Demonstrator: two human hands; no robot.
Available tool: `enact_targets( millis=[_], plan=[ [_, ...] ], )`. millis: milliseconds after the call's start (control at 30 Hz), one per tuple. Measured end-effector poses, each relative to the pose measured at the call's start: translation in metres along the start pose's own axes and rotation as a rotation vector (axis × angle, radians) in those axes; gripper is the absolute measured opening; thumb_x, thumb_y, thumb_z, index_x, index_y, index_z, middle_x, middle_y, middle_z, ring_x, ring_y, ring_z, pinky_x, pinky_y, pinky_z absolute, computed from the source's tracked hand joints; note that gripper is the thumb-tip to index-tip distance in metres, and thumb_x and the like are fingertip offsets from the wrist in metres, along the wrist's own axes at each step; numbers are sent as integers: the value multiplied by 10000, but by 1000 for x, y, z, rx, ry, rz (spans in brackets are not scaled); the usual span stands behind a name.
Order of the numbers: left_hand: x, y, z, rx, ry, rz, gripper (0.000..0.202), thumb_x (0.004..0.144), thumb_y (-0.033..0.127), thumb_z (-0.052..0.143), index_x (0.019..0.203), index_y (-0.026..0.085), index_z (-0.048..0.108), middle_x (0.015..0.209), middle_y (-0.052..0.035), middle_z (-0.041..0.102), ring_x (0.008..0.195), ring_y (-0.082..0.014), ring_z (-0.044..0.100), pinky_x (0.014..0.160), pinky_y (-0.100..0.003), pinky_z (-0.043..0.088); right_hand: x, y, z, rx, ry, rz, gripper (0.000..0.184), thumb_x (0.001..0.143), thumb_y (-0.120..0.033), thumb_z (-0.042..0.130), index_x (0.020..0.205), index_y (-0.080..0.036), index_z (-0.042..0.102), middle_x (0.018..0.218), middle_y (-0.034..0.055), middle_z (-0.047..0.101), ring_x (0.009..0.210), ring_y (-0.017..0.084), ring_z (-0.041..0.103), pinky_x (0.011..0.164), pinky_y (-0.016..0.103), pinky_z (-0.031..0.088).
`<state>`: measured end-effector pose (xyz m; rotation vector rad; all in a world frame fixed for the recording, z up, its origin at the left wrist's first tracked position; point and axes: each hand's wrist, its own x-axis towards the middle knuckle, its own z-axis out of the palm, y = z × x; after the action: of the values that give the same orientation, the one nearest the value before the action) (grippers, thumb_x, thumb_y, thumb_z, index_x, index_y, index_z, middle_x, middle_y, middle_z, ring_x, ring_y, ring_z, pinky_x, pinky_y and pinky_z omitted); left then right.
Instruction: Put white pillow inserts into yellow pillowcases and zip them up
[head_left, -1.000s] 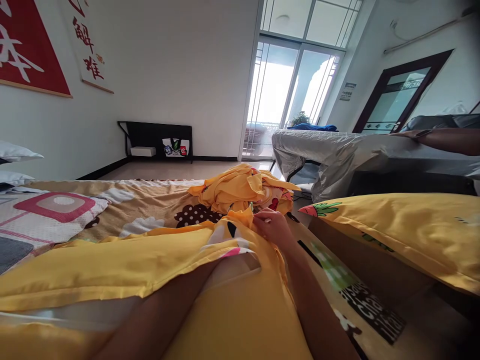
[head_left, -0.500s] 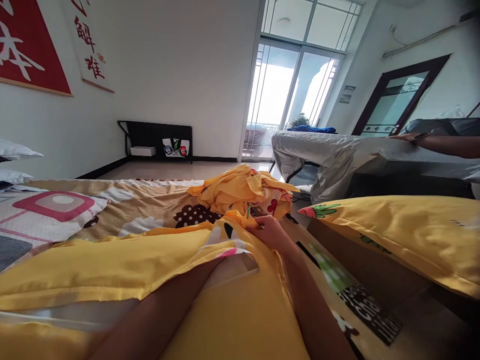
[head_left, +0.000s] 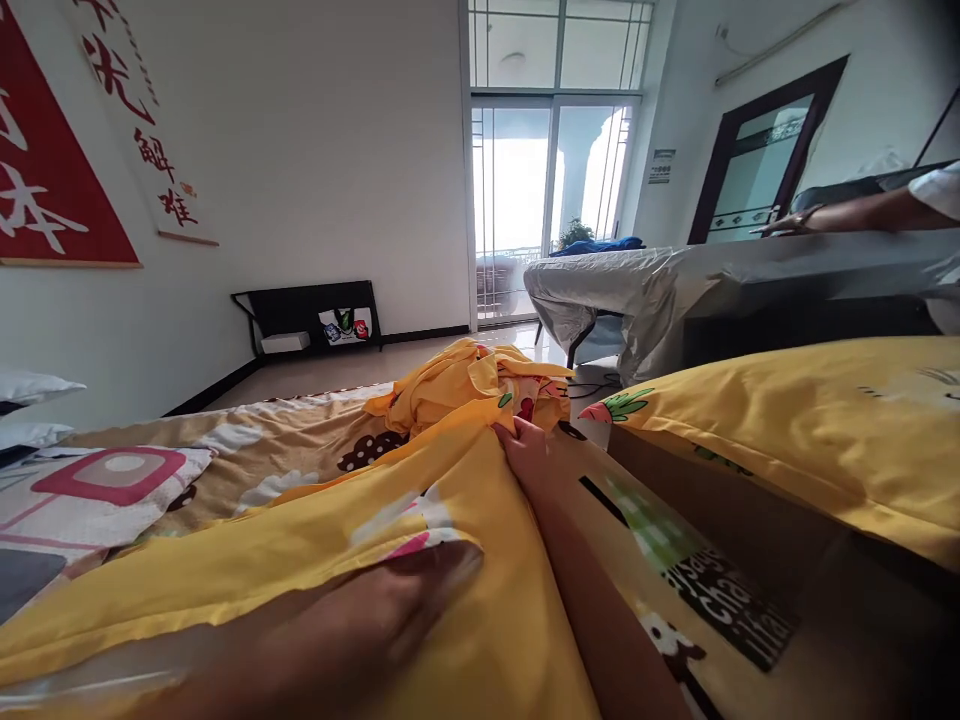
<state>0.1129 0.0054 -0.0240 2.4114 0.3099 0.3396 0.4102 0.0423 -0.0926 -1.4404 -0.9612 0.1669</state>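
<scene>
**One arm inside the yellow cover, far corner pinched**

Your right hand (head_left: 525, 450) is closed in a pinch on the yellow cover (head_left: 300, 540). It grips the cloth at the far corner, just in front of the bunched yellow cloth (head_left: 465, 385) heaped further up the bed. The cover lies across your lap and the brown printed sheet (head_left: 262, 455), loose and rumpled, with a pink-and-white print showing at its open edge.

Your left arm (head_left: 352, 625) runs in under that edge. The left hand is buried in the fabric, so I cannot tell whether it is gripping anything or lying slack.

By the look of it, you are working the cover along from the inside while the outside hand anchors the corner. Any further move would call for the pinch staying firm and the cloth between your two hands drawn flat, since it sags in folds on the left.

A yellow pillow (head_left: 787, 440) rests to your right, apart from the cover. Across the room another person's arm (head_left: 855, 212) reaches over a grey-draped bed (head_left: 660, 285), well clear of you.
</scene>
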Motion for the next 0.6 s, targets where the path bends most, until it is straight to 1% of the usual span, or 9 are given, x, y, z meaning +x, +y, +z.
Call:
enact_targets(
  millis=[67,100,200,267,300,367,467,533,600],
  plan=[
    [-8,16,-12,109,-121,34,252,872,291,545,1077,342,681,1217,32,642,1090,-174,616,944,-247,480,1,2,5,51,6,3,380,679,-537,548,628,-160,548,586,-2,512,601,130,409,514,228,314],
    [-7,22,-20,187,-107,32,246,876,278,520,1032,345,698,1164,43,670,1053,-160,634,908,-221,487,1,2,6,76,0,1,382,675,-539,556,621,-161,540,587,-5,505,601,128,403,517,227,311],
    [24,25,-47,422,247,-45,272,886,304,451,999,257,694,1050,-13,706,975,-181,650,884,-271,484,0,-8,6,136,-24,-11,378,680,-530,575,606,-162,528,588,-8,494,608,125,398,522,226,305],
    [63,13,-60,465,445,-107,348,865,353,452,1087,177,652,1152,-83,661,1068,-234,602,950,-341,442,-4,-19,1,159,-38,-26,377,692,-526,576,615,-159,539,594,-6,498,609,126,402,520,227,307],
    [84,5,-64,425,477,-152,430,826,390,502,1163,145,611,1231,-115,615,1126,-260,569,969,-359,425,-5,-25,-2,168,-46,-35,376,696,-525,577,627,-157,549,598,-5,504,609,127,406,519,228,311],
    [122,-9,-67,205,341,-213,528,793,504,540,1176,144,592,1214,-119,616,1089,-256,580,893,-324,456,-8,-36,-10,178,-61,-60,373,704,-522,574,651,-153,565,606,-3,517,604,128,415,517,230,322],
    [160,-14,-60,-45,110,-178,489,763,607,542,910,151,641,845,-42,652,744,-171,587,629,-248,432,-12,-49,-21,206,-87,-79,369,713,-519,570,665,-153,568,610,-3,529,595,128,425,514,231,335],
    [171,-9,-53,-89,102,-141,451,717,593,605,765,145,598,659,16,540,588,-108,466,530,-222,341,-14,-57,-26,215,-102,-77,375,716,-524,567,661,-153,565,607,-4,528,591,127,425,513,231,337],
    [175,-4,-48,-73,117,-145,423,672,550,665,735,143,569,622,40,471,558,-84,392,507,-213,300,-16,-63,-30,185,-98,-86,384,727,-529,554,655,-151,561,601,-5,517,593,125,416,512,229,331]
  ],
)
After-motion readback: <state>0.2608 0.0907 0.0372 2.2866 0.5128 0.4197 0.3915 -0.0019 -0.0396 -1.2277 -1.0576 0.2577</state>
